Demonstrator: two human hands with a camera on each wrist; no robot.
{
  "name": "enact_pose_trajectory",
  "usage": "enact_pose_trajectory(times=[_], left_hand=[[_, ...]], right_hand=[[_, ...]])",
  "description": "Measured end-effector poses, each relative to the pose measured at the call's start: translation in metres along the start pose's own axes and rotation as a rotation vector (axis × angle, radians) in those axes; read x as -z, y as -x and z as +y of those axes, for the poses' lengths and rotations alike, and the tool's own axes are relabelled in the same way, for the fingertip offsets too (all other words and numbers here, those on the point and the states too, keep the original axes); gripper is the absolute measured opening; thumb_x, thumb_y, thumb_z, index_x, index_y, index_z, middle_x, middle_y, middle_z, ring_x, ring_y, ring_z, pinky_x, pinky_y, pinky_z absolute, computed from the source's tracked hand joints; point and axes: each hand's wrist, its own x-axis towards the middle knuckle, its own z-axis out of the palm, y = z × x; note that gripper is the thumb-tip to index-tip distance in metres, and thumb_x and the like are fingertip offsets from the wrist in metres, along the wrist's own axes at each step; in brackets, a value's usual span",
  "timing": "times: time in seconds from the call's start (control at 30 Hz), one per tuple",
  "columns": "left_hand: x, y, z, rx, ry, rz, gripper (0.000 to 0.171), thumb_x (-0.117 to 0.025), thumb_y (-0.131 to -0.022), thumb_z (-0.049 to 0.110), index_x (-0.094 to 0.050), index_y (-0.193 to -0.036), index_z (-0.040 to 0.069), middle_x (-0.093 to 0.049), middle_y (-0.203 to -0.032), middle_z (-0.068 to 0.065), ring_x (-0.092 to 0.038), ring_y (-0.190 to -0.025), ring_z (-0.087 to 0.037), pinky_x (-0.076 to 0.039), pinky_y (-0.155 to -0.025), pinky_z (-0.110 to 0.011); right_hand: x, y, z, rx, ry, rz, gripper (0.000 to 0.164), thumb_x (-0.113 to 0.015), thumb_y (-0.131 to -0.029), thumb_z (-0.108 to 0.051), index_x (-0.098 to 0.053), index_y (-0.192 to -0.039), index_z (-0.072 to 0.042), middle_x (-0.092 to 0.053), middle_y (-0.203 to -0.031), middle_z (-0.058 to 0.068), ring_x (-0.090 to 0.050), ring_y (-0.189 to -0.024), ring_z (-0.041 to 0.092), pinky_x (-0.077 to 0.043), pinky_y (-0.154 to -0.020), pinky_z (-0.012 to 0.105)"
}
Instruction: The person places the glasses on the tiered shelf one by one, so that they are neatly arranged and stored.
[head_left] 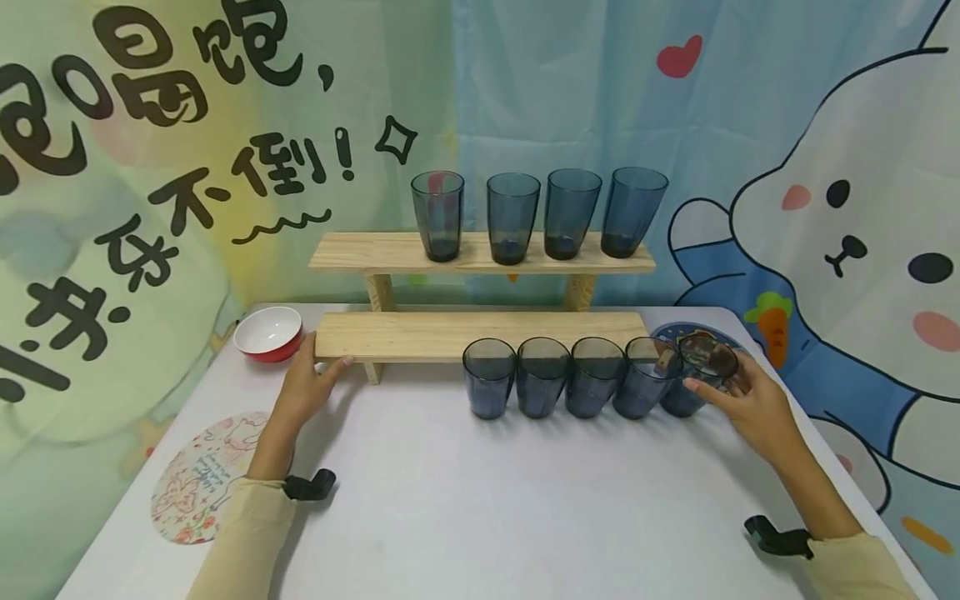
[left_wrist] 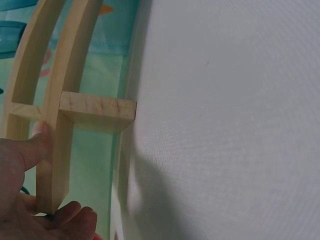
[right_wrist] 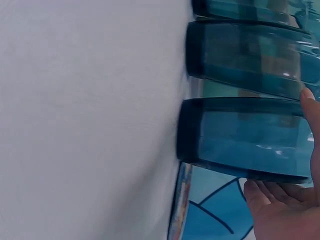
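Note:
My left hand (head_left: 303, 392) grips the left end of the lower board of a two-tier wooden rack (head_left: 390, 333). In the left wrist view the thumb lies on one face of the board (left_wrist: 60, 150) and the fingers curl at its end. At the right end of a front row of blue glasses, my right hand (head_left: 757, 404) holds the last glass (right_wrist: 245, 137) near its rim, thumb on one side and fingers on the other. That glass stands upright on the table, beside the neighbouring glass (head_left: 647, 392). Several more glasses (head_left: 490, 383) continue the row leftward.
Several blue glasses (head_left: 513, 218) stand on the rack's upper board. A red and white bowl (head_left: 268, 332) sits left of the rack, with a round patterned mat (head_left: 202, 492) nearer. A dark blue round mat (head_left: 693, 330) lies behind the right-hand glasses. Printed curtain (head_left: 525, 83) hangs behind.

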Motion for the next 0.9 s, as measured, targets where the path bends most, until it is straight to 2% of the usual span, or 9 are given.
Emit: enact_pose_trajectory(times=[0.17,0.2,0.33,0.53,0.67,0.73,0.8,0.9], left_hand=[[-0.001,-0.001,0.001,-0.004,0.009,-0.001,0.077,-0.064,-0.107,0.024,-0.021,-0.162,-0.008,-0.032,-0.162,-0.035,-0.030,-0.153,-0.051,-0.024,-0.126,-0.064],[-0.001,-0.001,0.000,-0.006,0.011,-0.002,0.076,-0.064,-0.107,0.024,-0.021,-0.162,-0.008,-0.032,-0.162,-0.035,-0.030,-0.153,-0.051,-0.024,-0.125,-0.064],[0.000,0.000,0.001,-0.007,0.008,-0.005,0.077,-0.064,-0.107,0.025,-0.021,-0.162,-0.008,-0.032,-0.162,-0.035,-0.030,-0.153,-0.051,-0.024,-0.125,-0.065],[-0.001,0.001,0.002,0.005,0.013,-0.005,0.080,-0.065,-0.107,0.027,-0.019,-0.163,-0.006,-0.032,-0.162,-0.035,-0.031,-0.153,-0.051,-0.026,-0.125,-0.065],[-0.001,0.001,0.001,0.009,0.009,-0.006,0.079,-0.064,-0.107,0.027,-0.019,-0.163,-0.006,-0.032,-0.163,-0.035,-0.031,-0.153,-0.051,-0.026,-0.125,-0.065],[-0.001,0.001,0.000,0.008,0.007,-0.006,0.079,-0.064,-0.107,0.027,-0.019,-0.163,-0.006,-0.031,-0.163,-0.035,-0.031,-0.153,-0.051,-0.026,-0.125,-0.065],[-0.001,0.001,0.000,0.006,0.008,-0.007,0.079,-0.063,-0.108,0.026,-0.018,-0.163,-0.006,-0.031,-0.163,-0.035,-0.030,-0.153,-0.051,-0.026,-0.125,-0.065],[0.000,0.000,0.000,0.004,0.005,-0.009,0.080,-0.063,-0.108,0.027,-0.017,-0.163,-0.007,-0.031,-0.163,-0.035,-0.030,-0.153,-0.051,-0.026,-0.124,-0.065]], right_hand=[[-0.004,0.000,0.005,0.021,0.027,0.022,0.087,-0.073,-0.100,-0.043,-0.031,-0.163,0.001,-0.039,-0.158,0.039,-0.038,-0.146,0.059,-0.037,-0.113,0.018],[-0.004,0.000,0.006,0.026,0.029,0.031,0.086,-0.073,-0.100,-0.043,-0.032,-0.162,0.002,-0.040,-0.157,0.038,-0.039,-0.145,0.059,-0.036,-0.110,0.011],[-0.005,0.001,0.006,0.032,0.025,0.050,0.085,-0.073,-0.100,-0.043,-0.034,-0.161,0.003,-0.044,-0.155,0.039,-0.043,-0.142,0.059,-0.036,-0.101,0.001],[0.001,0.003,0.003,0.028,0.048,0.057,0.086,-0.075,-0.099,-0.043,-0.036,-0.161,0.001,-0.045,-0.154,0.039,-0.045,-0.140,0.059,-0.040,-0.099,0.002],[0.012,0.002,-0.006,0.030,0.052,0.066,0.084,-0.075,-0.099,-0.042,-0.037,-0.160,0.001,-0.047,-0.153,0.039,-0.045,-0.139,0.059,-0.039,-0.094,-0.001],[0.019,0.002,-0.015,0.027,0.062,0.077,0.084,-0.075,-0.099,-0.043,-0.037,-0.160,0.001,-0.049,-0.151,0.039,-0.046,-0.139,0.060,-0.040,-0.094,0.000],[0.027,0.002,-0.025,0.033,0.063,0.089,0.083,-0.075,-0.099,-0.042,-0.039,-0.159,0.002,-0.050,-0.150,0.039,-0.045,-0.139,0.059,-0.041,-0.101,0.006],[0.038,0.000,-0.044,0.076,0.070,0.126,0.078,-0.077,-0.099,-0.038,-0.042,-0.156,0.003,-0.053,-0.146,0.039,-0.046,-0.140,0.057,-0.041,-0.102,0.007]])
